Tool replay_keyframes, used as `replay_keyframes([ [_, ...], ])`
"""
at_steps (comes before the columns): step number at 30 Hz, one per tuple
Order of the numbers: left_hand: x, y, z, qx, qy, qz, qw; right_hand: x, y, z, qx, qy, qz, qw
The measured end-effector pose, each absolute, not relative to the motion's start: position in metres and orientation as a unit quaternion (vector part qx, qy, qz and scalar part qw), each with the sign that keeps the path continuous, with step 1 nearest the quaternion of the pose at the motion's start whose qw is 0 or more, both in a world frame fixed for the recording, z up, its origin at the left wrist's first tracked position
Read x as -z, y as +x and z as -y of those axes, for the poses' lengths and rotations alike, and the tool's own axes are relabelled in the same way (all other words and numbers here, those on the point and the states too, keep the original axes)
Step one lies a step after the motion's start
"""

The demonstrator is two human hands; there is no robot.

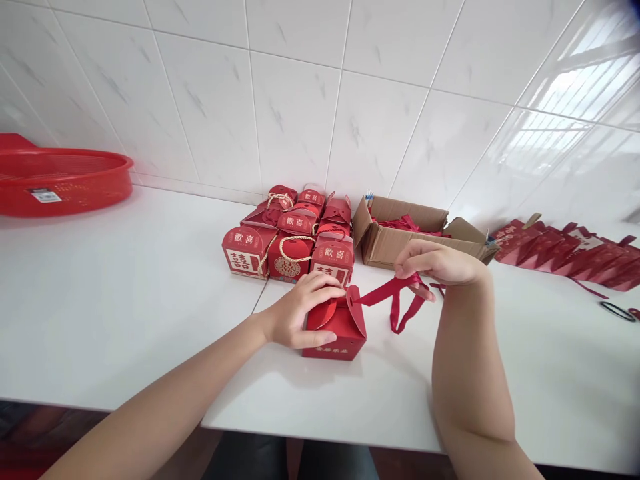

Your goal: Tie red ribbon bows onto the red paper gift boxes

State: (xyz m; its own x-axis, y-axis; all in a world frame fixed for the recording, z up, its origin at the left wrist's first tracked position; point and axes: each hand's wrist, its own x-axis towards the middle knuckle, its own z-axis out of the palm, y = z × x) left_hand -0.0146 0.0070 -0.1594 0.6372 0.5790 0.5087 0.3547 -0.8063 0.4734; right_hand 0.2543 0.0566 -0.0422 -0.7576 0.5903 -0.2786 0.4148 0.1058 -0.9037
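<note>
A small red gift box [337,340] stands on the white table near its front edge, its top flaps raised. Around the box's left side and top, my left hand [305,310] is wrapped, thumb on the front and fingers over the top. A dark red ribbon [383,292] runs from the hole in the right flap up to my right hand [425,263], which pinches it between thumb and fingers. A loop of the ribbon hangs below that hand.
Behind the box stand several finished red boxes [247,250] with cord handles. A cardboard box [390,248] of red ribbons is at the back. Red folded cartons [565,253] and black scissors [617,311] lie at right, a red basket [70,190] at far left.
</note>
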Motion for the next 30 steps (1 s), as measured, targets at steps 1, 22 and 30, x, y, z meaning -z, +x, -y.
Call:
replay_keyframes([
  [1, 0.159, -0.015, -0.007, -0.338, 0.89, -0.259, 0.165, 0.042, 0.254, -0.057, -0.577, -0.333, 0.741, 0.078],
  [22, 0.153, -0.016, -0.003, -0.319, 0.883, -0.271, 0.211, 0.047, 0.239, -0.062, -0.602, -0.231, 0.756, 0.117],
  [30, 0.146, -0.008, 0.003, -0.328, 0.823, -0.338, 0.317, 0.043, 0.234, -0.061, -0.552, -0.263, 0.787, 0.08],
])
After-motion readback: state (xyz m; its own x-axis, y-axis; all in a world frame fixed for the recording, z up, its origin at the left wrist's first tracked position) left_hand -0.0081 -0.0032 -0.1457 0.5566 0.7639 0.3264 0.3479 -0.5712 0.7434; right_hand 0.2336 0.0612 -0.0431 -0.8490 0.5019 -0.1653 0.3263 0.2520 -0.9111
